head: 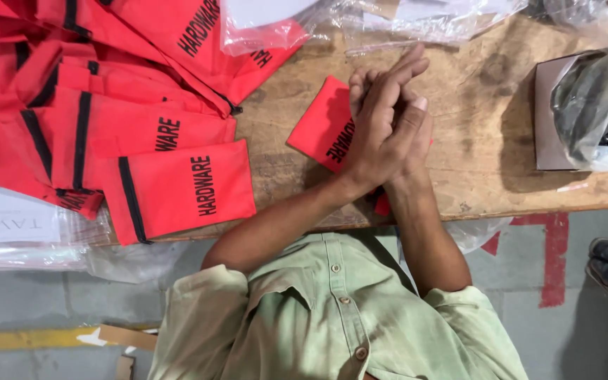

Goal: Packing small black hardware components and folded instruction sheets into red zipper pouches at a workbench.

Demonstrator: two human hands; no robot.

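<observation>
A single red pouch (pixel 324 127) lies flat on the wooden desk (pixel 473 141), tilted so one corner points up and left, with black lettering down its long side. It sits close to the desk's near edge, and its lower right part is hidden under the hands.

Both hands are pressed together right over that pouch. The left hand (pixel 381 119) lies on top, palm against the right hand (pixel 416 144), fingers (pixel 406 67) stretched out long and closed up side by side, pointing up and right. So neither hand is gripping anything, they're just flat on each other. Whether the lower hand actually touches the pouch can't be told from here. The forearms cross the front edge of the desk just below the wrists.

To the left there's a big overlapping heap of the same red pouches (pixel 107 105) with black trim, the nearest one (pixel 177 186) lying just apart from the single pouch, with a strip of bare wood between them. That heap reaches right to the front edge.

To the right of the hands the wood is open for a good stretch, until a brown cardboard box (pixel 545 119) holding a crumpled clear plastic bag (pixel 592 105) near the right end. Along the far edge lie more clear plastic bags (pixel 388 21). At the far left edge sits a plastic-wrapped stack of paper (pixel 15 225), hanging off the front.

Below the desk edge is grey floor with red tape marks (pixel 554 260).
</observation>
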